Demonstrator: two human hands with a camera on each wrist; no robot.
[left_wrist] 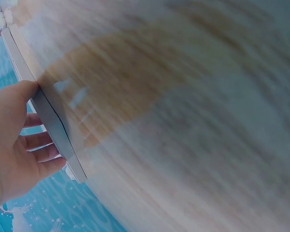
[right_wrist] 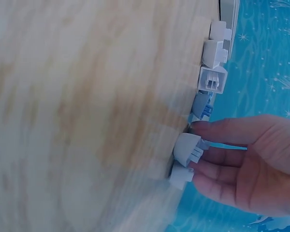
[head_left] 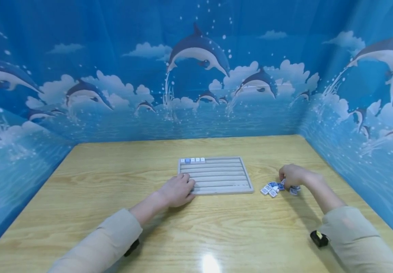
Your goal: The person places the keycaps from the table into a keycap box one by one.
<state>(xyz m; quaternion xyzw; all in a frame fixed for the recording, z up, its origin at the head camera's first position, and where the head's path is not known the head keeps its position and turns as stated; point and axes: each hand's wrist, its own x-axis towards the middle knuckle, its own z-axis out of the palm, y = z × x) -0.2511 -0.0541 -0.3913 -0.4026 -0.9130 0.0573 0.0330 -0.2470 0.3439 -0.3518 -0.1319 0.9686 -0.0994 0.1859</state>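
Observation:
A pale grey ridged tray (head_left: 216,178) lies on the table, with several white and blue keycaps (head_left: 192,160) in the left part of its far row. My left hand (head_left: 179,189) holds the tray's near left corner, its thumb against the front edge and its fingers along the left side. To the right of the tray is a loose pile of white and blue keycaps (head_left: 273,189), some upside down with their stems showing. My right hand (right_wrist: 246,164) reaches down into that pile, thumb and fingers bent around keycaps (right_wrist: 187,147). Whether its fingertips pinch one is hidden.
The wood-grain table (head_left: 210,227) extends around the tray on every side. A blue dolphin-print curtain (head_left: 196,106) bounds its back and both sides. Small black devices sit beneath each sleeve, such as the one (head_left: 319,239) by the right forearm.

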